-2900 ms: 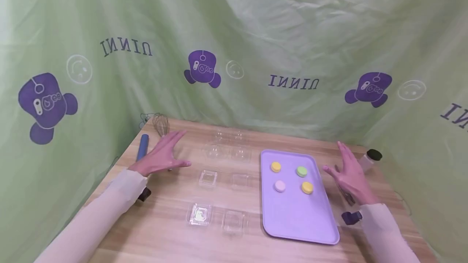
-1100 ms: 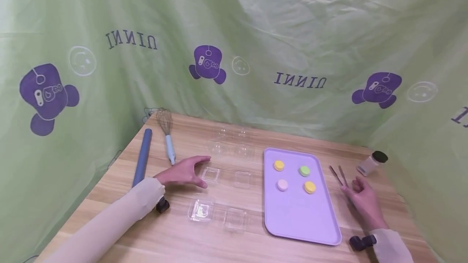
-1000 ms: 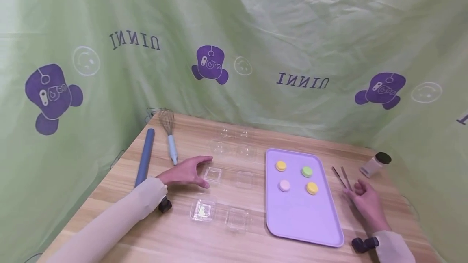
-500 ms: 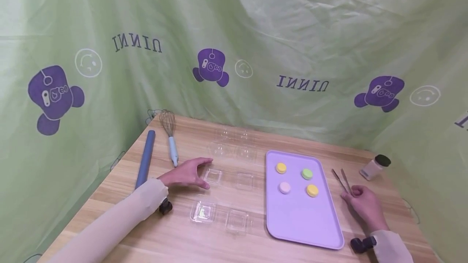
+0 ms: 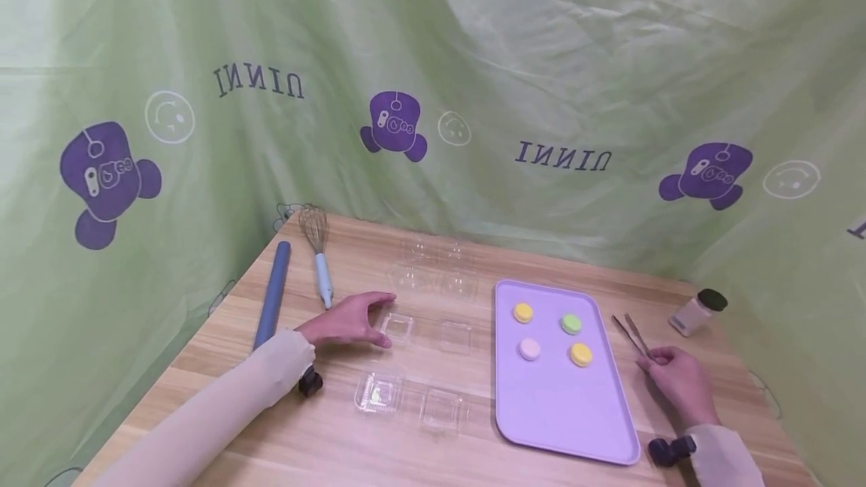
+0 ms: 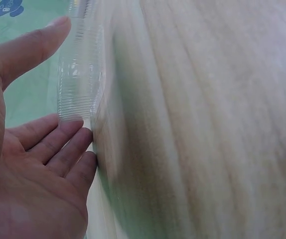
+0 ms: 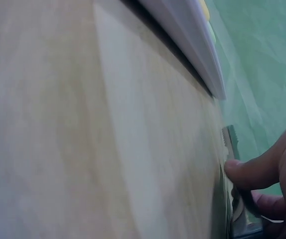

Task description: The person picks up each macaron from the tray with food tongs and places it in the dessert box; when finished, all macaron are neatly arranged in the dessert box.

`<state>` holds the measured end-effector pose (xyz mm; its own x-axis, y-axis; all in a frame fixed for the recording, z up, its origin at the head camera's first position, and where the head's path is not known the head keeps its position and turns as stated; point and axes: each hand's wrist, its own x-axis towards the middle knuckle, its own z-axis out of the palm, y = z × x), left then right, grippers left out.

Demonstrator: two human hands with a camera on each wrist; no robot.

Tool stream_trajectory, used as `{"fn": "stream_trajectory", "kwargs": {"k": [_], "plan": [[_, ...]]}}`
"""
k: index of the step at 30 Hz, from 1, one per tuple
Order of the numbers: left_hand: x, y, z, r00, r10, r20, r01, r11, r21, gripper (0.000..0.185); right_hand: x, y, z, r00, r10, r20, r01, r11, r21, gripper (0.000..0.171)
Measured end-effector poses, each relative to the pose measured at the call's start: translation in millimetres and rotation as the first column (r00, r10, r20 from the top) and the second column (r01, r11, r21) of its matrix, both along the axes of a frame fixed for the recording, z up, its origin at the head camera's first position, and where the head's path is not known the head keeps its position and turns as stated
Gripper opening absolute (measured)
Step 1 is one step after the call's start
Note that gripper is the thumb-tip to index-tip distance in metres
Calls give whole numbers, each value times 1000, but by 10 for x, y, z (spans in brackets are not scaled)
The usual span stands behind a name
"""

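My left hand (image 5: 348, 320) reaches beside a small clear plastic container (image 5: 399, 327), thumb and fingers spread apart at its side. In the left wrist view the fingers are nearly straight, with fingertips right at the ribbed wall of the container (image 6: 78, 79). At the right of the table my right hand (image 5: 679, 382) pinches metal tongs (image 5: 628, 335) near their joined end, and their two arms spread away from me. The right wrist view shows the thumb (image 7: 240, 172) on the tongs, which stay low by the wood; the other fingers are partly hidden.
A purple tray (image 5: 558, 415) holds yellow, green and pink macarons (image 5: 529, 349). More clear containers (image 5: 441, 409) lie in front, clear domed lids (image 5: 410, 276) behind. A whisk (image 5: 323, 276) and blue rolling pin (image 5: 274, 295) lie left; a black-lidded jar (image 5: 697, 313) stands right.
From above the table, my left hand has come down and right to the clear container. My right hand has lowered to the tongs and taken hold of them; their tips have shifted slightly left.
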<state>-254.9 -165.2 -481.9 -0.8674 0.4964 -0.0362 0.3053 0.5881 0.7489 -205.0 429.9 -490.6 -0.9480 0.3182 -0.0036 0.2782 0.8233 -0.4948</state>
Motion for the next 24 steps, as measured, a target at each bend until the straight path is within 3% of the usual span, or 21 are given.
{"fn": "stream_trajectory", "kwargs": {"k": [13, 24], "plan": [[0, -1, -14, 999, 31, 20, -31, 999, 10, 91, 15, -91, 24, 987, -140, -85, 130, 986, -107, 44], [21, 9, 18, 998, 54, 23, -54, 999, 1, 89, 34, -96, 94, 954, -283, -97, 227, 896, -383, 55]]}}
